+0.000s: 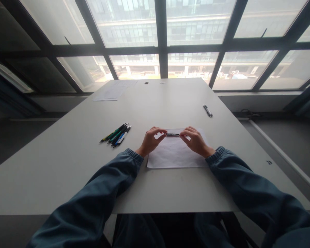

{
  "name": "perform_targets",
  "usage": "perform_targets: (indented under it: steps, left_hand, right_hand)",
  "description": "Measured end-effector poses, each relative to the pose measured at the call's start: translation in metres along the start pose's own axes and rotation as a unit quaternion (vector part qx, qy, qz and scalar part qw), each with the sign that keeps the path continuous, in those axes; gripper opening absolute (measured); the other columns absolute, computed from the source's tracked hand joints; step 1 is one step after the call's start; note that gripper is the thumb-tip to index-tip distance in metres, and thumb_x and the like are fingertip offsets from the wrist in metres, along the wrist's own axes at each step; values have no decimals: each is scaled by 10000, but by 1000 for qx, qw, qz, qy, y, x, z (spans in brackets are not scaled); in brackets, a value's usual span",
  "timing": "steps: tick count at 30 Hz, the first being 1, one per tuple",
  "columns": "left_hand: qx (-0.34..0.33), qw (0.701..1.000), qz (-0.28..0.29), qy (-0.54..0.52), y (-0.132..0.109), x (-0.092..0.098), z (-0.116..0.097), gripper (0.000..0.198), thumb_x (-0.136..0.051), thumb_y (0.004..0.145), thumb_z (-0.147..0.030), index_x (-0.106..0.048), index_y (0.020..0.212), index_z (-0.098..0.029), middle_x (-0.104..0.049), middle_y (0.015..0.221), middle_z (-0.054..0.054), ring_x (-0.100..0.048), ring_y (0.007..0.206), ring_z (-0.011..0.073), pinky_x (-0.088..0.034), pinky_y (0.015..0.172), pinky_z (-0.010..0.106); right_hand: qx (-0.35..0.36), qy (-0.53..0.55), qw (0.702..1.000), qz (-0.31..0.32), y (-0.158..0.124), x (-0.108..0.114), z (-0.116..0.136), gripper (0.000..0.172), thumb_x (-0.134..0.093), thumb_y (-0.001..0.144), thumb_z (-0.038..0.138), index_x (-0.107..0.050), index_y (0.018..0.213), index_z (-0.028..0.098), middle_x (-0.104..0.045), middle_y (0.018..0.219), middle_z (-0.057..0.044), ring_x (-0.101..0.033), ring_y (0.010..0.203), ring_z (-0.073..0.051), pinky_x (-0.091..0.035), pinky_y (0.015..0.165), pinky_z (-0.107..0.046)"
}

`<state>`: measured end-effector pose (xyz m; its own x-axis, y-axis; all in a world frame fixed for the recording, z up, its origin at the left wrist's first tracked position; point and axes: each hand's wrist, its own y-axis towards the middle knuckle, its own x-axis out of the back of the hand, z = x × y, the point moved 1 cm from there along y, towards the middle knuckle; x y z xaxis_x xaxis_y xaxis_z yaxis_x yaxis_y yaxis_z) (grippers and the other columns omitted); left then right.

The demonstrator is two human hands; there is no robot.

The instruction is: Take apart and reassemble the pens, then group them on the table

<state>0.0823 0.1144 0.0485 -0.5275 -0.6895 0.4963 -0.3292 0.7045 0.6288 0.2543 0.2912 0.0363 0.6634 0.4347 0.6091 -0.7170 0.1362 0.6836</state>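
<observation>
My left hand (151, 139) and my right hand (196, 139) hold one dark pen (173, 134) between them, level, each hand pinching an end with its fingertips. The pen hovers just above the far edge of a white sheet of paper (174, 155) lying on the grey table (67, 155) in front of me. Both forearms in blue sleeves rest on the table's near part.
Several pens (116, 134) lie bunched to the left of my hands. A single pen (208, 110) lies further off at the right. More paper sheets (111, 92) sit at the far left corner, below large windows.
</observation>
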Motion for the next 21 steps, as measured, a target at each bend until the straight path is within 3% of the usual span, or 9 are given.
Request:
perform_targets:
  steps: [9,21]
  left_hand:
    - [30,999,29,-31,-2,-2,0,134,-709,902,-313,-784,982,-235,-768,840,38,-660,772,162,-514,651,275]
    - [4,998,59,-5,-3,-1,-4,60,-751,828,-201,-742,887,-203,-716,813,23,-632,759,146,-503,656,265]
  right_hand:
    - [7,9,1000,3,1,2,3,153,-562,976,203,-678,879,225,-675,841,-53,-590,830,-210,-481,791,-368]
    - [12,15,1000,23,0,1,3,146,-574,965,188,-668,860,223,-686,842,-49,-593,833,-208,-482,793,-364]
